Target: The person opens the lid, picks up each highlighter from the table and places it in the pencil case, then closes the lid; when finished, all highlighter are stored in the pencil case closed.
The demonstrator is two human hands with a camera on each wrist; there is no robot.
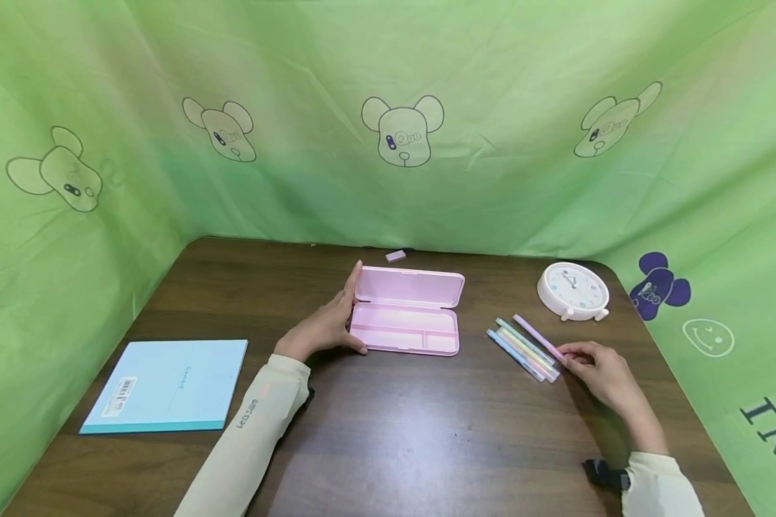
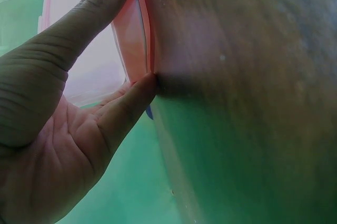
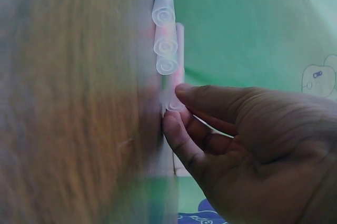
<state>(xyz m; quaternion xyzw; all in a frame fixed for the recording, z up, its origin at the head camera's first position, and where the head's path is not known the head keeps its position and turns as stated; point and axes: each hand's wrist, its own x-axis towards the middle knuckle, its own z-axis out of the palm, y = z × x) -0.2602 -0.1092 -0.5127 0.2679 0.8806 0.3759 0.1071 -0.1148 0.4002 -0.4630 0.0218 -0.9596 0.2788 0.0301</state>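
A person in pale sleeves (image 1: 259,413) works at a brown wooden table (image 1: 388,438), a light-blue notebook (image 1: 168,388) lying flat to the left. The right hand (image 1: 601,373) has its thumb and fingers pinching the near end of a purple pen (image 1: 535,334), the outermost of a small row of pastel pens (image 1: 514,354) on the table's right side. Whether the purple pen has left the tabletop cannot be told; its neighbours lie close alongside. The left hand (image 1: 323,327), thumb and fingers spread wide, grips the left end of a pink pencil case (image 1: 407,317) at mid-table, thumb at the near corner, a fingertip at the raised lid. The case is open toward the person, its tray split by dividers. The step in hand appears to be the picking of one pen from the row while the case is steadied. The next move would call for a firm pinch and a clean lift that leaves the other pens undisturbed. Beyond, a white clock (image 1: 572,289) rests face up and a small pink block (image 1: 395,255) sits near the far edge, before a green curtain (image 1: 310,194) printed with bear heads.
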